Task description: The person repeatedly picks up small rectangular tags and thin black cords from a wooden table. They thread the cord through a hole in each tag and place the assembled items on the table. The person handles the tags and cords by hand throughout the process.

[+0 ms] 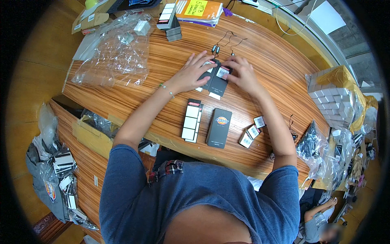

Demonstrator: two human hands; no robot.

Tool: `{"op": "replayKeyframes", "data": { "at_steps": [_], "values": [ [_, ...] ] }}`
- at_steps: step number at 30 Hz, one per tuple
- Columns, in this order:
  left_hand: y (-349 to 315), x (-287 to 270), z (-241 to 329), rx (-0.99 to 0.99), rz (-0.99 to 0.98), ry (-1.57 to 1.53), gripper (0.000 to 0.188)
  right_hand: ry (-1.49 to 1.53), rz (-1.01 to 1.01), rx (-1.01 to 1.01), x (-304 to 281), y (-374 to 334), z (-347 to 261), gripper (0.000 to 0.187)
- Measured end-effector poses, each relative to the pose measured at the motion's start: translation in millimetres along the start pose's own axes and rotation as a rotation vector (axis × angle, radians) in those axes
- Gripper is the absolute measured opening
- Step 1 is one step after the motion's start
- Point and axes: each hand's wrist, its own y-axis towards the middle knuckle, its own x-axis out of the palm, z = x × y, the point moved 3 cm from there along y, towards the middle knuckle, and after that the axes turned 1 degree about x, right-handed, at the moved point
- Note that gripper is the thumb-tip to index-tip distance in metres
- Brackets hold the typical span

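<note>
2 bare hands at work on dark-grey rectangular card tags: the left hand [191,74] spreads flat over the left tag [213,72], gripping nothing, perhaps steadying it, while the half-curled right hand [242,74] touches the right tag [218,86], grip impossible to tell. Beyond lie thin black cords with small dark toggles [217,50]; nearer the body, a squared dark-grey card stack [218,132] and white barcoded sticker blocks [254,131], presumably placed for easy reach.
</note>
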Motion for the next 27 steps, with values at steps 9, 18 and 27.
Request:
{"op": "replayKeyframes", "data": {
  "at_steps": [9, 18, 27],
  "values": [
    [15.2, 9.5, 18.1, 0.279, -0.158, 0.049, 0.046, -0.344, 0.149, 0.11, -13.2, 33.3, 73.5, 0.028],
    [15.1, 15.9, 13.2, 0.286, -0.209, -0.025, 0.051, -0.352, 0.131, 0.164, -7.2, 65.3, 126.3, 0.038],
    [15.1, 15.7, 12.8, 0.285, -0.204, -0.018, 0.047, -0.436, -0.016, -0.123, 11.2, 83.3, 94.2, 0.048]
  ]
}}
